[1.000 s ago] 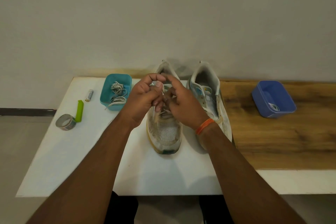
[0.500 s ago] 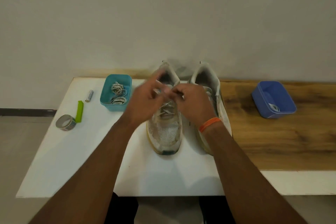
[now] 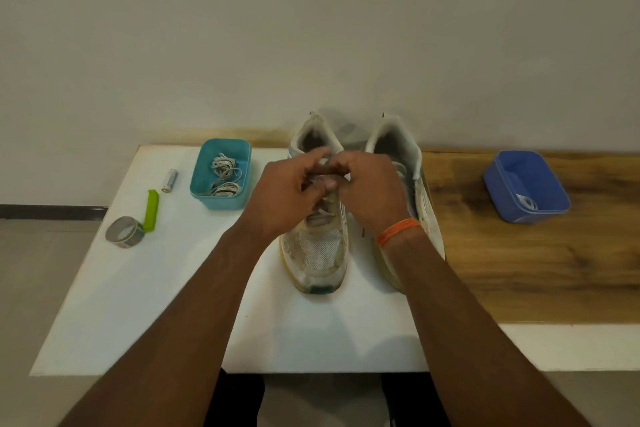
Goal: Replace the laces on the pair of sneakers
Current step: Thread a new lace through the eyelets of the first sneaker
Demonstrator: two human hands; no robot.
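- The left shoe (image 3: pixel 317 253) stands beside the right shoe (image 3: pixel 412 204), both with toes toward the person, on the white table (image 3: pixel 138 288).
- The left hand (image 3: pixel 287 198) and the right hand (image 3: pixel 372 191) meet over the upper eyelets of the left shoe, fingers curled and pinching the lace (image 3: pixel 322 215) there.
- Lace crossings show just below the hands, so the left shoe looks laced most of the way up; whether this is knotting or undoing, I cannot tell.
- The right shoe shows some lace near its tongue; its state is unclear.
- Left of the left shoe, a teal tub (image 3: pixel 221 173) holds bundled laces (image 3: pixel 223 177).
- Well right of the left shoe, a blue tub (image 3: pixel 524 185) holds a pale scrap.
- Judged so, at least one shoe remains.
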